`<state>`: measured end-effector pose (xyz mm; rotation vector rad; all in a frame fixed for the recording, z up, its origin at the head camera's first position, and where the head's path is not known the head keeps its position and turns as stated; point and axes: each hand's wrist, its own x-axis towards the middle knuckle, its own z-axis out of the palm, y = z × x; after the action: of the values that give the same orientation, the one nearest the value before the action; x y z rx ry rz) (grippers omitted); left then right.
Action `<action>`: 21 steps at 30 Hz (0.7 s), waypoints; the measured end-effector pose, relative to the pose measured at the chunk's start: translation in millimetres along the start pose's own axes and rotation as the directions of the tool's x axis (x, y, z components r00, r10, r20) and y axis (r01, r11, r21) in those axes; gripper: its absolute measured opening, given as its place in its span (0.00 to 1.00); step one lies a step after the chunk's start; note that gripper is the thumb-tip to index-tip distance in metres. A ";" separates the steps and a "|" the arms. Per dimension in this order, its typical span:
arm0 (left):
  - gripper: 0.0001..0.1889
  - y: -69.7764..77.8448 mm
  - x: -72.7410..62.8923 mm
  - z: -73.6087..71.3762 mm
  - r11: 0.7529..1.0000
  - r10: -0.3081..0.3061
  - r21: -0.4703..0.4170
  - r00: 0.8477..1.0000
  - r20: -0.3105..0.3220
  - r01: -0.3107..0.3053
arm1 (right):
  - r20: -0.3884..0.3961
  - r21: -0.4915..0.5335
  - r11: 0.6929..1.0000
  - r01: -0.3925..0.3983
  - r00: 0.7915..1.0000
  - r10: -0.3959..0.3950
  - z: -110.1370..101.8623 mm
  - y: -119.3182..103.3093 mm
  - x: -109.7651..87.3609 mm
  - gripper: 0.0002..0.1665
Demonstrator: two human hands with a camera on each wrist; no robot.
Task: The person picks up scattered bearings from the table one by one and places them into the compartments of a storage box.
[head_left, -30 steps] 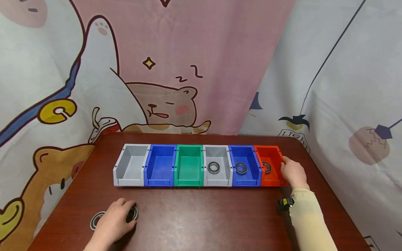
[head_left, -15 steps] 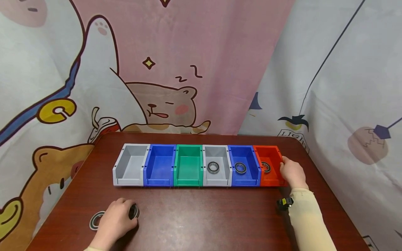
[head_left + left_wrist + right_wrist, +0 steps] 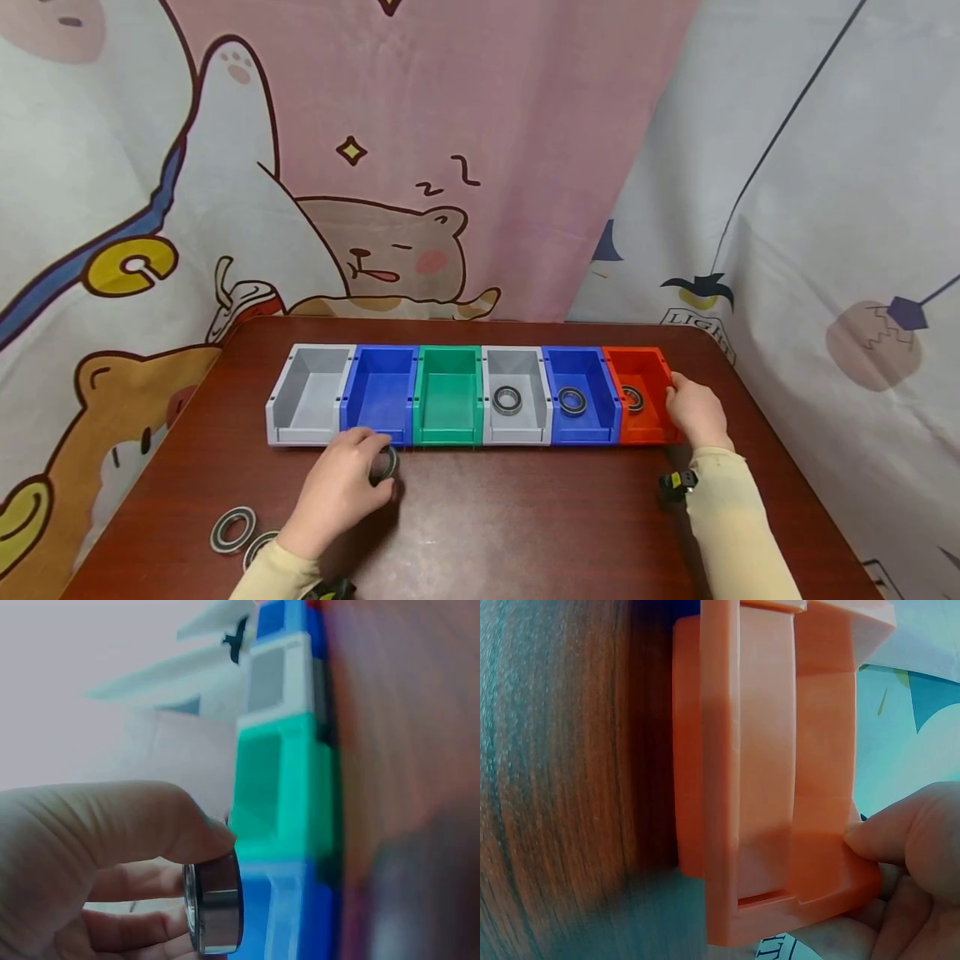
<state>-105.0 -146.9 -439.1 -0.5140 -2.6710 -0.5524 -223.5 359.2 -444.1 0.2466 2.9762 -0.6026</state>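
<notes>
My left hand (image 3: 341, 487) pinches a ball bearing (image 3: 388, 467) between thumb and fingers, just in front of the left blue bin (image 3: 386, 379). In the left wrist view, that bearing's shiny outer ring (image 3: 219, 915) stands on edge under the thumb. On the right, my right hand (image 3: 699, 410) grips the side wall of the red bin (image 3: 651, 432); the right wrist view shows the thumb (image 3: 866, 836) on the wall and fingers beyond it, partly hidden. Single bearings lie in the red bin, the right blue bin (image 3: 573, 365) and the right grey bin (image 3: 516, 365).
Two more bearings, one whole (image 3: 217, 537) and one partly behind the left sleeve (image 3: 253, 552), lie at the table's front left. The left grey bin (image 3: 315, 392) and green bin (image 3: 450, 392) belong to the same joined row. A printed curtain (image 3: 525, 167) hangs behind the brown table (image 3: 525, 517).
My left hand has lifted the bearing and carried it forward and right toward the bins, uncovering the bearings left on the table. My right hand stays on the red bin.
</notes>
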 end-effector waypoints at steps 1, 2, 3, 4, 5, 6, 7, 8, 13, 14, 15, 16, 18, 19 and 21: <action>0.24 3.9 5.7 1.3 1.000 0.009 -0.008 1.000 0.001 -0.009 | -0.001 0.000 1.000 -0.002 1.000 0.002 0.2 0.2 0.3 0.29; 0.24 8.1 11.5 2.6 1.000 0.017 -0.019 1.000 0.000 -0.017 | -0.001 0.001 1.000 -0.003 1.000 0.003 0.3 0.3 0.3 0.29; 0.24 12.3 17.2 4.1 0.999 0.023 -0.027 1.000 0.000 -0.023 | -0.002 0.000 1.000 -0.004 1.000 0.004 0.4 0.6 0.5 0.29; 0.24 16.1 22.8 5.8 0.999 0.027 -0.036 1.000 0.002 -0.027 | -0.004 0.000 1.000 -0.003 1.000 0.003 0.6 1.0 0.4 0.28; 0.24 19.7 28.6 7.9 0.998 0.032 -0.048 0.999 0.001 -0.032 | -0.008 -0.002 1.000 -0.002 1.000 0.002 0.7 1.5 0.6 0.28; 0.24 23.1 34.4 10.0 0.998 0.036 -0.059 0.999 0.002 -0.036 | -0.012 -0.003 1.000 0.000 1.000 0.000 0.5 1.6 0.2 0.28; 0.24 25.9 40.1 12.4 0.997 0.037 -0.067 0.999 0.002 -0.036 | -0.016 -0.005 1.000 0.001 1.000 -0.001 0.3 1.4 0.0 0.28; 0.24 28.3 45.7 15.0 0.997 0.036 -0.074 0.999 0.002 -0.036 | -0.018 -0.008 1.000 0.004 1.000 -0.004 0.4 1.5 -0.1 0.28; 0.24 33.8 71.8 30.4 0.997 0.026 -0.067 1.000 0.010 -0.025 | -0.025 -0.017 1.000 0.014 1.000 -0.014 1.0 0.3 -0.3 0.27; 0.23 33.9 76.2 33.7 0.998 0.025 -0.061 1.000 0.013 -0.025 | -0.026 -0.020 1.000 0.017 0.999 -0.018 1.0 -0.3 -0.5 0.27; 0.23 33.7 80.4 37.1 0.998 0.025 -0.051 1.000 0.015 -0.024 | -0.028 -0.020 1.000 0.017 0.999 -0.018 1.1 -0.9 -0.6 0.27; 0.22 33.5 84.4 40.5 0.999 0.026 -0.043 0.999 0.018 -0.025 | -0.029 -0.023 1.000 0.020 0.999 -0.020 0.8 -1.5 -1.1 0.27; 0.21 33.1 91.5 47.1 0.999 0.029 -0.025 0.999 0.024 -0.028 | -0.029 -0.026 0.999 0.022 0.999 -0.023 0.1 -2.2 -1.6 0.26; 0.21 33.1 94.6 50.0 0.999 0.030 -0.020 0.999 0.028 -0.029 | -0.029 -0.023 1.000 0.020 0.999 -0.020 0.1 -2.5 -1.9 0.25; 0.19 32.6 100.5 56.3 0.999 0.032 0.004 0.999 0.038 -0.032 | -0.022 -0.015 1.000 0.012 1.000 -0.012 -0.6 -2.6 -2.3 0.25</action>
<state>-194.1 -66.9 -435.7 -0.5707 -2.6939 -0.5321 -221.7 356.7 -442.3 0.2362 3.0045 -0.5818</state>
